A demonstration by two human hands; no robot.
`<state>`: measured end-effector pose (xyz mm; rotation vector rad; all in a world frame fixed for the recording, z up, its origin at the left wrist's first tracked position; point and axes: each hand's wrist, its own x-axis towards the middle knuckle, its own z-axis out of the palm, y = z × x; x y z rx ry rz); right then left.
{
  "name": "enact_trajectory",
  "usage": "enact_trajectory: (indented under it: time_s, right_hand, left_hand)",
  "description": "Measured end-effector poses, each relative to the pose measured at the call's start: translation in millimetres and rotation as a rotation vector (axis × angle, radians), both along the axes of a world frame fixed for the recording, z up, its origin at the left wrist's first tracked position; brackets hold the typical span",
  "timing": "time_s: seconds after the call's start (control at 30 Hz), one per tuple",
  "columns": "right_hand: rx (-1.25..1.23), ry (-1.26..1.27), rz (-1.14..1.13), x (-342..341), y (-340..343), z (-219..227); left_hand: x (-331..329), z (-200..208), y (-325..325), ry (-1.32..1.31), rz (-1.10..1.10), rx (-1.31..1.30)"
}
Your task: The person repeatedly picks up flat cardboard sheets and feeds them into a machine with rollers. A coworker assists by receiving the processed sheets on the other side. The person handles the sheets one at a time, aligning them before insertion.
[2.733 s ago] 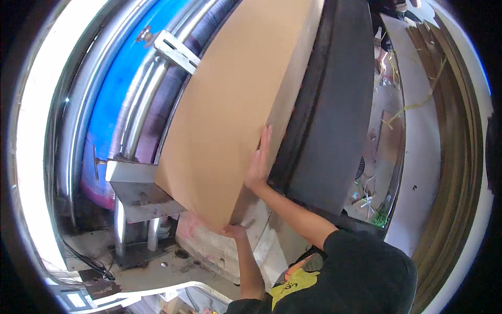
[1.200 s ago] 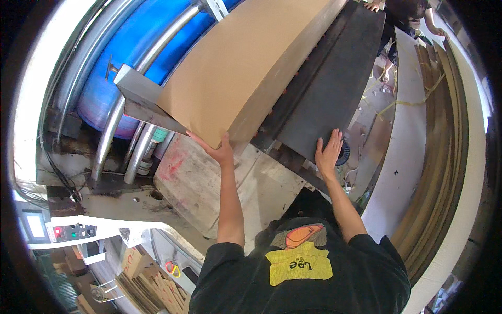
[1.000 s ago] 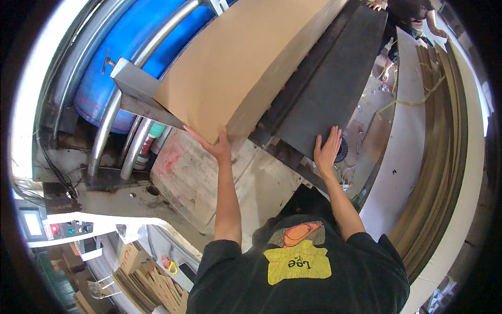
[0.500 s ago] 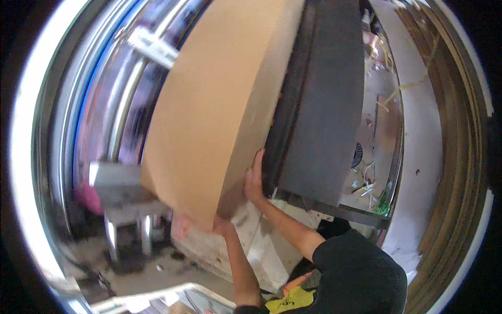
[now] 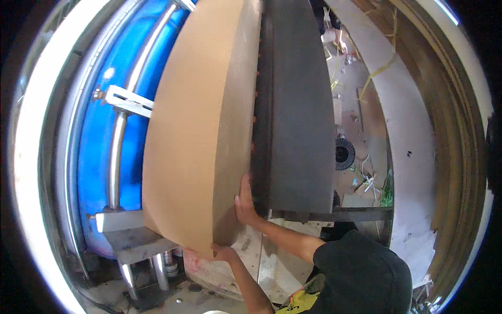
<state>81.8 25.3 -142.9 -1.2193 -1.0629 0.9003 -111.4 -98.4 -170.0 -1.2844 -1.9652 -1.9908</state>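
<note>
A tall, thick stack of brown cardboard sheets [image 5: 183, 120] stretches away from me, with its greyer side face turned to the right. My left hand [image 5: 224, 253] is at its lower near corner, the fingers closed over the bottom edge and partly hidden. A little farther up, my right hand [image 5: 244, 205] lies flat against the side face, fingers stretched out and pointing away from me. To the right of the stack runs a long dark grey panel [image 5: 302, 110], with a dark slot between the two. Neither hand touches the panel.
On the left are a metal rod [image 5: 116, 162], a white bracket [image 5: 130, 101] and a blue surface [image 5: 97, 178]. A metal block on legs [image 5: 138, 242] stands near the stack's lower left. Beyond the panel, a black round ridged part [image 5: 343, 154] and scraps lie on the floor. Another person's foot [image 5: 341, 47] shows far off.
The view has shifted, so the stack, panel and hands appear farther left and the hands lower. Both hands stay against the stack. The left background, earlier blurred and purplish, now looks blue.
</note>
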Motion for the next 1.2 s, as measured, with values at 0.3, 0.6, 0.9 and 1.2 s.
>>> enact_trajectory:
  time_s: [0.3, 0.6, 0.9, 1.2]
  right_hand:
    - [0.162, -0.269, 0.228, 159, -99, 80]
    - [-0.269, -0.524, -0.258, 414, -279, 50]
    - [-0.818, -0.854, -0.503, 484, -373, -53]
    - [-0.822, -1.075, -0.496, 493, -379, -58]
  left_hand:
    - [94, 104, 25, 0.199, 0.123, -0.063]
    - [72, 132, 20, 0.726, -0.072, -0.394]
    - [97, 175, 61, 0.863, -0.218, -0.832]
    - [107, 170, 118, 0.940, -0.318, -0.827]
